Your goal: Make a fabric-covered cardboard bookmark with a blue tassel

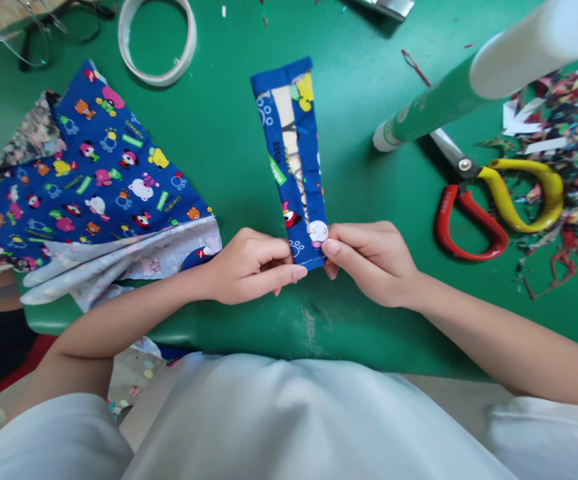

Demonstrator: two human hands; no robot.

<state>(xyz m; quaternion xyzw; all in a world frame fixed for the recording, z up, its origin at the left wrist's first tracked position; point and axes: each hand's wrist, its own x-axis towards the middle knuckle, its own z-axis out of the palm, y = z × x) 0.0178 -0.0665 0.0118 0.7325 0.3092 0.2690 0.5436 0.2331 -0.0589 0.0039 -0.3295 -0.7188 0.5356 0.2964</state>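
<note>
Between my two hands is a narrow strip of blue cartoon-print fabric (279, 167), its long sides folded in over a pale core that shows along the middle. My left hand (256, 267) pinches the strip's near end at its left corner, thumb on top. At the right corner of that same end, my right hand (371, 260) grips with thumb and bent fingers. The far end lies away from me, its edge folded over. To the left spreads a larger piece of the same blue printed fabric (119, 173), with its pale underside turned up near my left wrist.
Scissors (473, 180) with red and yellow handles lie right, beside a standing green-and-white tube (429, 97). Fabric scraps (569, 147) heap at the far right. A tape roll (189, 57) and eyeglasses (33, 33) rest at the back left of the green table (209, 147).
</note>
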